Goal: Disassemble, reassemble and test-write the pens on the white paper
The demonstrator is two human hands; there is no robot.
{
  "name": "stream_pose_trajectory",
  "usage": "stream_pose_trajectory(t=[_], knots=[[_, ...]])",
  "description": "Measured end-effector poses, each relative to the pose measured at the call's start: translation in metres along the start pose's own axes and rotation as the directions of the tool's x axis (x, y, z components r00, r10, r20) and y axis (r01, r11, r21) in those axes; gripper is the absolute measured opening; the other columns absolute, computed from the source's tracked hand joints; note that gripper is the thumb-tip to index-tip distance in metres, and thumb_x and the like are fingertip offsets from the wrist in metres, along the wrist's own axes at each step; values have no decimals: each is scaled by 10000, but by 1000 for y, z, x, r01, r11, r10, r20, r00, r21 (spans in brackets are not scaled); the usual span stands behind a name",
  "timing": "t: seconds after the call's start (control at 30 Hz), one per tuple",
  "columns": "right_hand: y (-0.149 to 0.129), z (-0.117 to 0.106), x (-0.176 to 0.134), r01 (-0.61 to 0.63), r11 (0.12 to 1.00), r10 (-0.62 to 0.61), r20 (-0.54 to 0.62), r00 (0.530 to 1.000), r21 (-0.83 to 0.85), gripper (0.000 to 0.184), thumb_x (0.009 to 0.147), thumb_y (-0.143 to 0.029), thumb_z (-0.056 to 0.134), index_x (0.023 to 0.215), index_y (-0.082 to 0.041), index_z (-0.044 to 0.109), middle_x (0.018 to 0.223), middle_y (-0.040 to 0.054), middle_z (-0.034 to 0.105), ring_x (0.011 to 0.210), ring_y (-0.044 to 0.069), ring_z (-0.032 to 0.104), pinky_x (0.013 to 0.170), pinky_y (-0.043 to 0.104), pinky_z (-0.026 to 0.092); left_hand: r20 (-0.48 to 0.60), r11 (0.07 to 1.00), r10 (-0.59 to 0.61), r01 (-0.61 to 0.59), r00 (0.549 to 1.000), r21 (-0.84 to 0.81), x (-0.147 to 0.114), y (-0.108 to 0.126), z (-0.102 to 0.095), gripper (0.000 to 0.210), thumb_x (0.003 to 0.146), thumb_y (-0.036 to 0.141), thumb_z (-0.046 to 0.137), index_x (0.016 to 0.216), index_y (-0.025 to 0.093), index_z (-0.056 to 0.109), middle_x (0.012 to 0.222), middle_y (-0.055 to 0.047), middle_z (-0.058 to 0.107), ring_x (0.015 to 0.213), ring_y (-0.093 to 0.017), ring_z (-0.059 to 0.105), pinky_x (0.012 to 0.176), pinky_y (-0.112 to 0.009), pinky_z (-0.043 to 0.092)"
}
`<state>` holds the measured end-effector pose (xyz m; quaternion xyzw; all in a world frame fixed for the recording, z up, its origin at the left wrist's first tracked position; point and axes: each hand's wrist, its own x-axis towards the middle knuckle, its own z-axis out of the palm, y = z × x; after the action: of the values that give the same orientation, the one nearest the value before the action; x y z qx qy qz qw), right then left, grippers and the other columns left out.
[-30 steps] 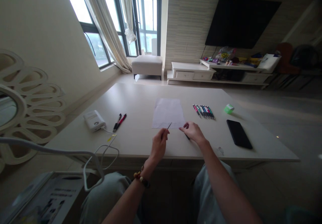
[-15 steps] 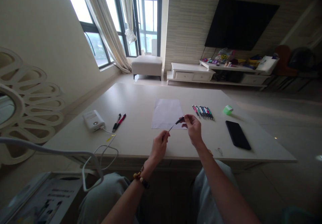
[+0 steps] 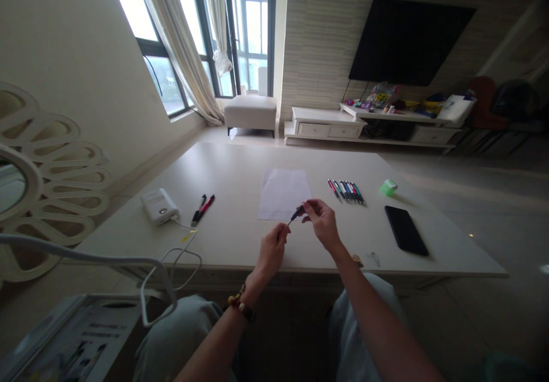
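Observation:
Above the near edge of the paper, my left hand (image 3: pixel 274 245) pinches a thin dark rod (image 3: pixel 290 222) that looks like a pen refill. My right hand (image 3: pixel 321 222) is closed on a dark pen barrel (image 3: pixel 297 213), which slants down to the left. The rod's upper end meets the barrel's lower end; how far it goes inside I cannot tell. Beneath lies a white sheet of paper (image 3: pixel 285 190) on the white table (image 3: pixel 240 159). To the right, several pens (image 3: pixel 347 191) lie side by side.
Two pens (image 3: pixel 202 209) lie left, beside a white power-bank-like box (image 3: pixel 160 206) with a white cable (image 3: pixel 184 249). On the right are a black phone (image 3: pixel 405 230) and a small green-and-white object (image 3: pixel 389 187). Small items (image 3: pixel 357 261) lie by the near edge.
My right hand has moved left and slightly down with the pen barrel, closing the gap to the thin rod. My left hand has stayed nearly still.

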<state>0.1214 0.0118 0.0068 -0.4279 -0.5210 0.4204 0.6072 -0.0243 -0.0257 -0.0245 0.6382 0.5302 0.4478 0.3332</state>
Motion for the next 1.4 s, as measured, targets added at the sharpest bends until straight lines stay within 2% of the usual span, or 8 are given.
stream_pose_trajectory(t=[0.17,0.27,0.53,0.73,0.87,1.03,1.2,1.4], knots=[[1,3,-5,-27,998,38,172,984,-62,301,757,-453,625,800,-158,585,671,31,649,591,171,633,501,283,514,-36,1000,-27,27,999,13,0,-2,0,215,836,295,490,990,192,599,619,33,588,562,-114,512,572,-220,373],[-2,-4,-7,-9,985,52,250,967,-171,283,789,-440,589,784,-158,581,644,26,641,543,146,602,465,248,476,-65,997,-3,8,998,71,0,-5,-2,172,824,265,525,954,205,619,695,7,650,630,-133,569,613,-238,408],[-3,-15,-8,95,907,81,390,917,-411,372,859,-445,480,606,-181,550,515,-11,559,479,108,497,489,224,391,-79,910,270,-227,960,348,2,-12,-15,103,830,250,591,912,212,640,896,-45,691,848,-189,608,775,-315,428],[4,-10,-9,-4,917,169,380,909,-398,528,872,-540,397,472,-196,422,390,-47,388,389,94,369,446,235,319,31,794,380,-343,924,502,0,-6,-25,116,862,257,553,933,217,636,870,-44,683,861,-192,592,790,-324,399],[0,-10,-11,16,943,132,413,901,-334,417,861,-527,447,642,-183,531,524,-26,526,464,104,461,481,224,365,16,816,366,-330,930,476,-1,-2,-24,116,877,255,529,916,221,632,874,-36,678,851,-181,589,775,-311,403],[0,-9,-13,54,906,95,325,941,-420,493,872,-553,404,552,-187,485,459,-31,463,452,107,436,479,230,346,73,798,372,-359,925,483,-2,-3,-21,130,870,266,542,943,220,639,868,-41,680,842,-181,585,780,-318,405],[0,-10,-13,29,935,113,377,919,-352,427,844,-567,453,670,-186,534,549,-24,535,481,110,476,490,228,375,9,852,328,-300,945,429,-1,-3,-21,156,896,269,491,925,217,636,878,-45,674,833,-175,591,764,-309,427],[2,-10,-14,-16,932,145,332,932,-362,533,858,-574,404,483,-196,429,409,-46,372,404,96,361,453,237,314,40,881,310,-302,950,365,1,-4,-21,129,865,250,543,948,220,638,899,-40,678,860,-184,601,788,-318,445]])
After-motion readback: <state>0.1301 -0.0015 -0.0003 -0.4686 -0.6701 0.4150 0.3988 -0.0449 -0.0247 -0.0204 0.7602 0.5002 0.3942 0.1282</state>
